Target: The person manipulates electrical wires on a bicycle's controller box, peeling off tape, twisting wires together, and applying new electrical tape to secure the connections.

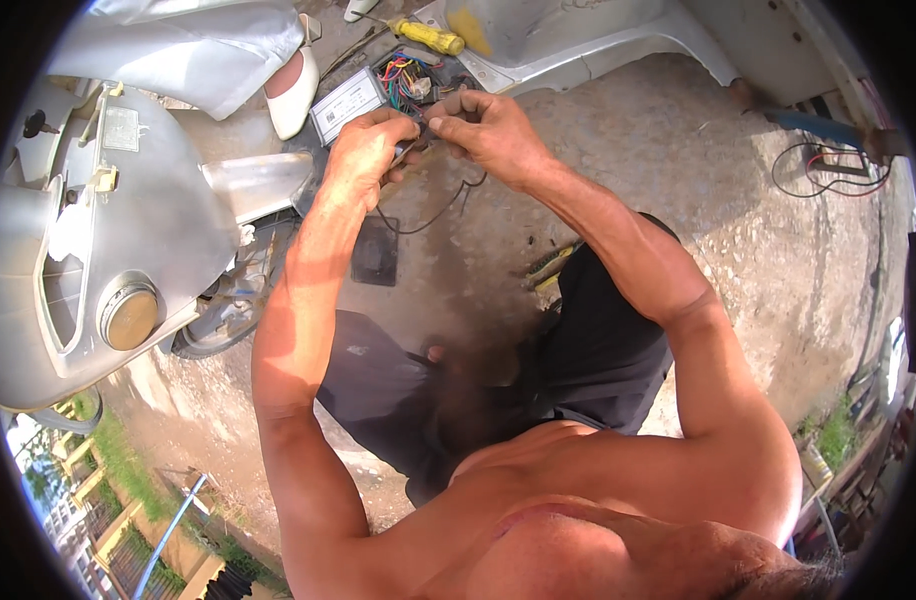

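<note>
My left hand (pixel 368 155) and my right hand (pixel 490 135) meet at the fingertips beside a metal box (pixel 346 104) with a white label. Both hands pinch; the small piece between them looks like a dark wire, mostly hidden by the fingers. Below them hangs a thin black cable (pixel 418 229), looping from under the left hand toward the right. Just beyond the fingertips lies a tangle of coloured wires (pixel 406 76). A screwdriver (pixel 426 36) with a yellow handle rests past the wires.
A grey vehicle body panel (pixel 148 200) with a round cap stands at left, above a wheel (pixel 218 325). Another grey panel (pixel 578 45) is at the far side. Someone's leg and white shoe (pixel 293 105) are close to the box. Black and red leads (pixel 828 170) lie at right.
</note>
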{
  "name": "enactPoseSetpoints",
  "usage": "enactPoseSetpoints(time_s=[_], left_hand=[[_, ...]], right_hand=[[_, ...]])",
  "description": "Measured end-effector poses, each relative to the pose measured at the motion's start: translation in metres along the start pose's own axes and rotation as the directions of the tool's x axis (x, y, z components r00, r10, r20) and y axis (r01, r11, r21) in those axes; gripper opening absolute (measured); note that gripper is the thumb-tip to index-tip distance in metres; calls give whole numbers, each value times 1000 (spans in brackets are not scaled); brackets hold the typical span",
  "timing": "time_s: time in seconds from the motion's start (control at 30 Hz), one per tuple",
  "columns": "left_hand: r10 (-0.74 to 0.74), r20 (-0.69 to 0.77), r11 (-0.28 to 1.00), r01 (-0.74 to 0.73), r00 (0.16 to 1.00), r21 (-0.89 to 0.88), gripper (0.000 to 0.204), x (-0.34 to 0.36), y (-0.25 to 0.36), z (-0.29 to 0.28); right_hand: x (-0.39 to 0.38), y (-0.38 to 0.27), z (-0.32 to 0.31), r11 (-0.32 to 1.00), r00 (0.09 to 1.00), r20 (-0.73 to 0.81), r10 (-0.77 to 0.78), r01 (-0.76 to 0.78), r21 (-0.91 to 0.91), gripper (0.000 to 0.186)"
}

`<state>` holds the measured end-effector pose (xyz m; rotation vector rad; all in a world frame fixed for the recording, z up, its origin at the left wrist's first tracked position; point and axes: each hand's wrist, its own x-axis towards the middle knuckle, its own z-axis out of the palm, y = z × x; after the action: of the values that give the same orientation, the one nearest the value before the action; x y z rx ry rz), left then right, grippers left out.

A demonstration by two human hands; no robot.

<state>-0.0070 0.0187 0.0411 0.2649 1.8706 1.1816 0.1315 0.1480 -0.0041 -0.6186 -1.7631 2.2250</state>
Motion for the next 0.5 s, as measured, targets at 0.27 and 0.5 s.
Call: enactPoseSetpoints(time_s=[0.27,0.5], left_hand=[[-79,61,979,89,995,-184,14,6,3,-2],[-41,119,951,76,992,-300,14,2,2,3]], right_hand=[[4,8,-4,997,998,-35,58,-60,-52,26],[4,13,-5,993,996,-48,76,-71,93,31]])
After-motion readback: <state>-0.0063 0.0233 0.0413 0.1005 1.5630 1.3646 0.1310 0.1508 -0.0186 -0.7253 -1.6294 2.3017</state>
